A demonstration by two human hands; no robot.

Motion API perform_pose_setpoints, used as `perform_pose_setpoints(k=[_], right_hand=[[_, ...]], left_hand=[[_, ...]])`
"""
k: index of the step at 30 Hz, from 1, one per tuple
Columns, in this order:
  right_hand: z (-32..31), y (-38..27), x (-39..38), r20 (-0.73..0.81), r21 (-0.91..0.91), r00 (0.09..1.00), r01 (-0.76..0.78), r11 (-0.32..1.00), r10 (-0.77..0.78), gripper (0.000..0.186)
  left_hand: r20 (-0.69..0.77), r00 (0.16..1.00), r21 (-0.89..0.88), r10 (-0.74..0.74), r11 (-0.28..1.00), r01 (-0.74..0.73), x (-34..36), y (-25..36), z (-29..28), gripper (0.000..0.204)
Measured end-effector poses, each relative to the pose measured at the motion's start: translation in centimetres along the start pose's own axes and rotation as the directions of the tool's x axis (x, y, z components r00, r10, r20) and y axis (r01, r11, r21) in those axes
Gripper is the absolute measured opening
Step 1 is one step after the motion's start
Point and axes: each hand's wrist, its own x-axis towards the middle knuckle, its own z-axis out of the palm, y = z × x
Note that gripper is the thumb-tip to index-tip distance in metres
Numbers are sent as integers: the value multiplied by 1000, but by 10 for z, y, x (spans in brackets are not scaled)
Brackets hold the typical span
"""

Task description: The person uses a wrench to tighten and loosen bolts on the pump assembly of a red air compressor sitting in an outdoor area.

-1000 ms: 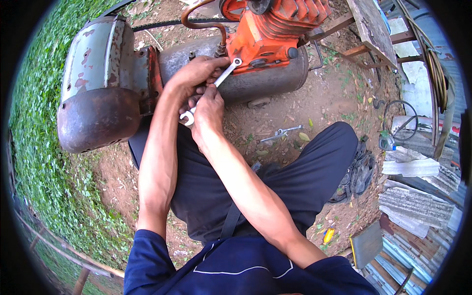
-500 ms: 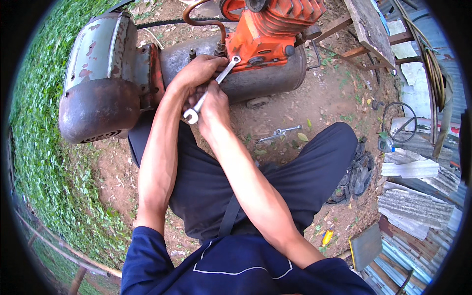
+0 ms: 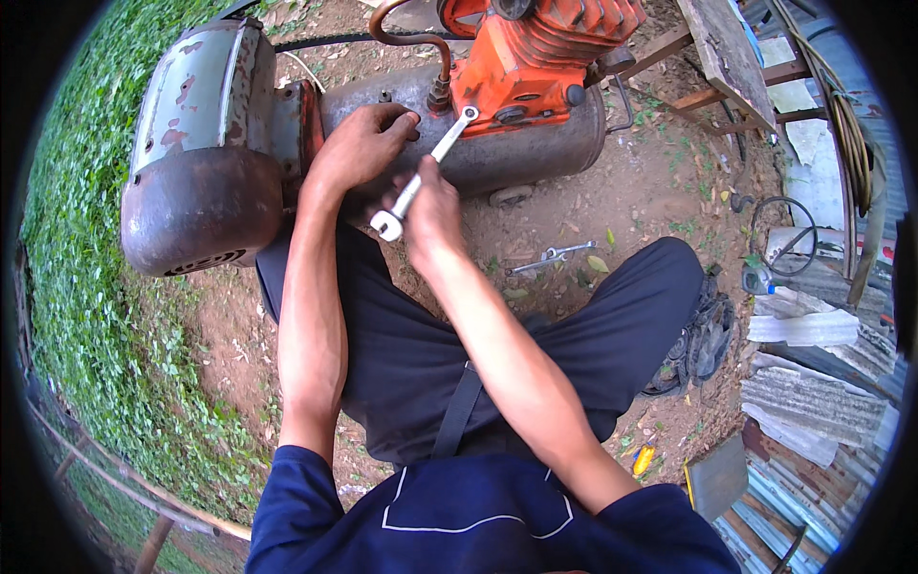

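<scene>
My right hand (image 3: pixel 430 212) grips the shaft of a silver combination wrench (image 3: pixel 421 178), whose ring end reaches up to the base of the orange compressor head (image 3: pixel 535 57). The wrench's open end sticks out below my fist. My left hand (image 3: pixel 361 145) rests flat on the rusty grey tank (image 3: pixel 535 143) beside the wrench, fingers curled over the tank top near a brass fitting and copper pipe (image 3: pixel 432 53). A grey, rust-spotted motor housing (image 3: pixel 196 143) lies to the left of both hands.
A second wrench (image 3: pixel 550 258) lies on the dirt between the tank and my right knee. Grass covers the ground at left. A wooden stand (image 3: pixel 732 57) stands at top right; corrugated sheets (image 3: pixel 813 402), a coiled cable (image 3: pixel 784 234) and a yellow object (image 3: pixel 643 461) lie at right.
The wrench has swung so its lower end now points down-left below my right fist. My left hand has shifted from gripping near the wrench to resting on the tank.
</scene>
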Motion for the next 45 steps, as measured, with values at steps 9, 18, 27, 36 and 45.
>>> perform_pose_setpoints(k=[9,18,27,36,45], right_hand=[[-112,-162,15,213,-954,977,208,216,-2,54],[-112,-169,12,528,-821,790,568,51,-312,54],[-168,-190,5,496,-836,820,540,98,-285,54],[-163,-176,10,492,-849,800,528,14,-343,54],[-160,-157,2,460,-861,846,499,96,-270,48]], left_hand=[[-283,911,108,301,953,-282,9,12,56,26],[-493,851,-35,179,974,-225,10,21,89,24],[-395,804,425,444,864,-269,18,29,86,18],[-393,786,543,477,810,-220,21,29,96,17],[-516,795,317,320,933,-171,17,30,98,19]])
